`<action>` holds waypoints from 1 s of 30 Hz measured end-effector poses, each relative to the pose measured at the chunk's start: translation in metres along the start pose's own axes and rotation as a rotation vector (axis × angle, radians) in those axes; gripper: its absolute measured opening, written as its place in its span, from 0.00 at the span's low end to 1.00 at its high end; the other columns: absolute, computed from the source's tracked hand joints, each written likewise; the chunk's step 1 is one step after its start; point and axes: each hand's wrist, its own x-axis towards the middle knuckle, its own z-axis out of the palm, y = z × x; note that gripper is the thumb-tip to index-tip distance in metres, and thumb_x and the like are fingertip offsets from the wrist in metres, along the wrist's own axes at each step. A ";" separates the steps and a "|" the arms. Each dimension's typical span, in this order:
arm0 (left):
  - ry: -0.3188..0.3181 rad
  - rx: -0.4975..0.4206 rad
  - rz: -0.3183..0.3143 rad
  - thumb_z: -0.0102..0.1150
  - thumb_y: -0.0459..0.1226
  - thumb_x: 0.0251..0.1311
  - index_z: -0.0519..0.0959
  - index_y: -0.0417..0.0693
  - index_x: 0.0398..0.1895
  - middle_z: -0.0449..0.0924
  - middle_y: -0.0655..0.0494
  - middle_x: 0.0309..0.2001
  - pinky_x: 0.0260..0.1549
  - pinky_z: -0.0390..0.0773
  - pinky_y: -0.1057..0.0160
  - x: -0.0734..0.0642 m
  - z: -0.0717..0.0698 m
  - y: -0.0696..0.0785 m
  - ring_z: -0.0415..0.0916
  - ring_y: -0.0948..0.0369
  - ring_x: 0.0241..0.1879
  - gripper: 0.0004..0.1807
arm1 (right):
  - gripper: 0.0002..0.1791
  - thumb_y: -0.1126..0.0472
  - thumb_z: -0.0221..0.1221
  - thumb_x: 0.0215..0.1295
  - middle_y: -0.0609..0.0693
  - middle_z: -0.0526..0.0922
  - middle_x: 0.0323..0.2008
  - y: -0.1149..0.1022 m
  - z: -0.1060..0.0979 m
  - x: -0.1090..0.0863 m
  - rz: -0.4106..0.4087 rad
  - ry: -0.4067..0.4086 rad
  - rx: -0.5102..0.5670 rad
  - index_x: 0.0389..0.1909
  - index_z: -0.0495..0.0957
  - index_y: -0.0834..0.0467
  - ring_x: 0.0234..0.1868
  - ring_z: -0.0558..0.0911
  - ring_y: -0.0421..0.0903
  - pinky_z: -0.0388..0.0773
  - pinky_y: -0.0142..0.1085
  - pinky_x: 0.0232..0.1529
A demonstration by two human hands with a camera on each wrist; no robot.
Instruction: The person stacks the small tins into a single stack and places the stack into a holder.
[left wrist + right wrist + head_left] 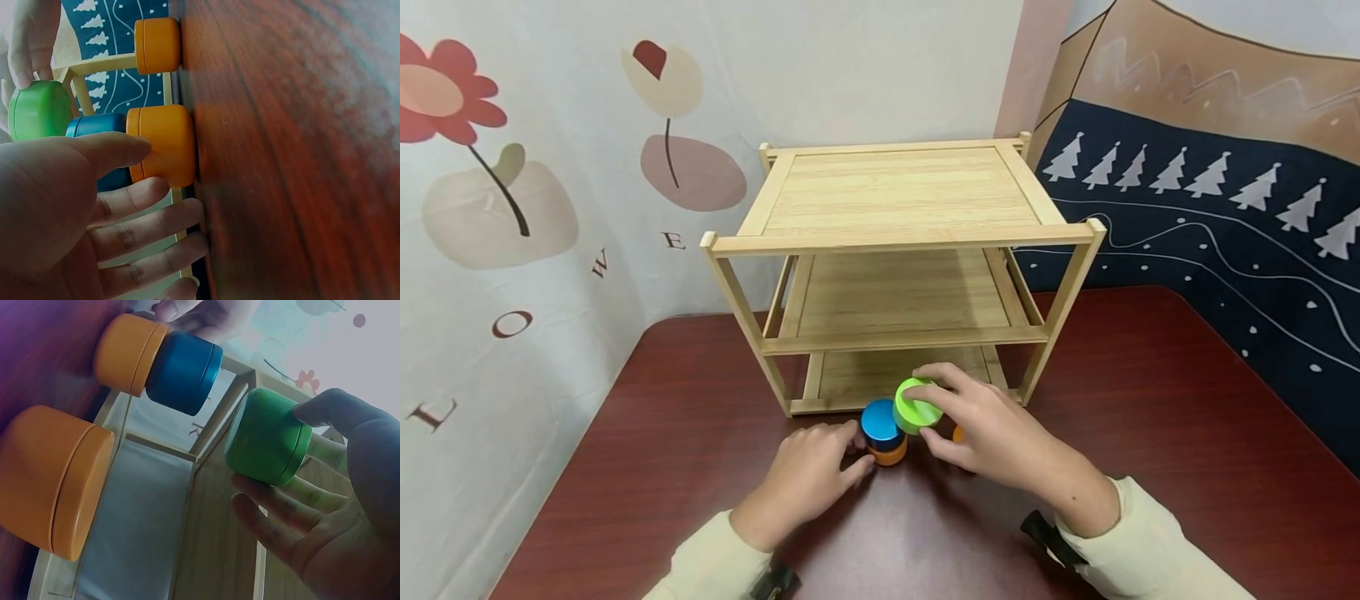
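My right hand (981, 421) pinches a round, lidded green jar (916, 408) between thumb and fingers. In the right wrist view the green jar (267, 436) is off the table, apart from the blue jar (184, 374). That blue jar stands on an orange jar (164, 145), forming a stack. At the stack's left side, my left hand (808, 475) has its fingers loosely extended, with thumb and index fingertips right at the lower orange jar. A second orange jar (53, 481) stands on the table, mostly hidden behind my right hand in the head view.
Just beyond the jars stands a three-tier wooden rack (898, 237), its bottom front rail close behind the stack. The dark red table (692, 417) extends to both sides. Printed cloth (1210, 208) hangs behind and beside it.
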 end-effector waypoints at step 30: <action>-0.009 -0.010 -0.002 0.67 0.52 0.58 0.78 0.57 0.33 0.79 0.66 0.26 0.27 0.75 0.57 0.000 -0.001 0.000 0.80 0.61 0.29 0.13 | 0.20 0.59 0.71 0.60 0.55 0.77 0.61 0.001 0.014 0.005 -0.060 0.041 0.018 0.54 0.81 0.53 0.46 0.87 0.43 0.84 0.35 0.44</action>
